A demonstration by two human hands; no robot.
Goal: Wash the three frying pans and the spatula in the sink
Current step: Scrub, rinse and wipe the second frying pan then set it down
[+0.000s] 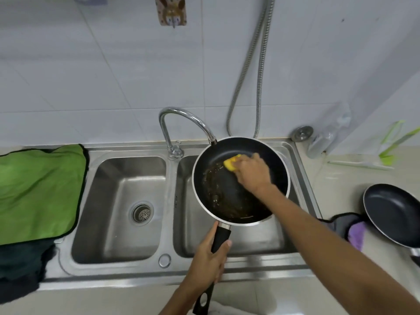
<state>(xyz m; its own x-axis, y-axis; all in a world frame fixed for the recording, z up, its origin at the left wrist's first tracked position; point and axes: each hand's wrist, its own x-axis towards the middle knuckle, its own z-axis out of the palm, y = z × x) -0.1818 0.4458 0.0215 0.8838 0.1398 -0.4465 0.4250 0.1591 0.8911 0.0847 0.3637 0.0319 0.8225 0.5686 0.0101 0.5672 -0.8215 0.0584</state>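
Frying pan (227, 189), greasy inside, over sink (172, 178); left grip (205, 260) clasps handle (221, 237), right grip (254, 173) clutches sponge (231, 163)

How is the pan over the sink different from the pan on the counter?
The held pan has brown grease inside; the counter pan looks clean. The left hand grips the held pan's handle over the sink while the right hand scrubs it with a yellow sponge; the counter pan rests untouched, partly on a cloth. Both are round, black inside.
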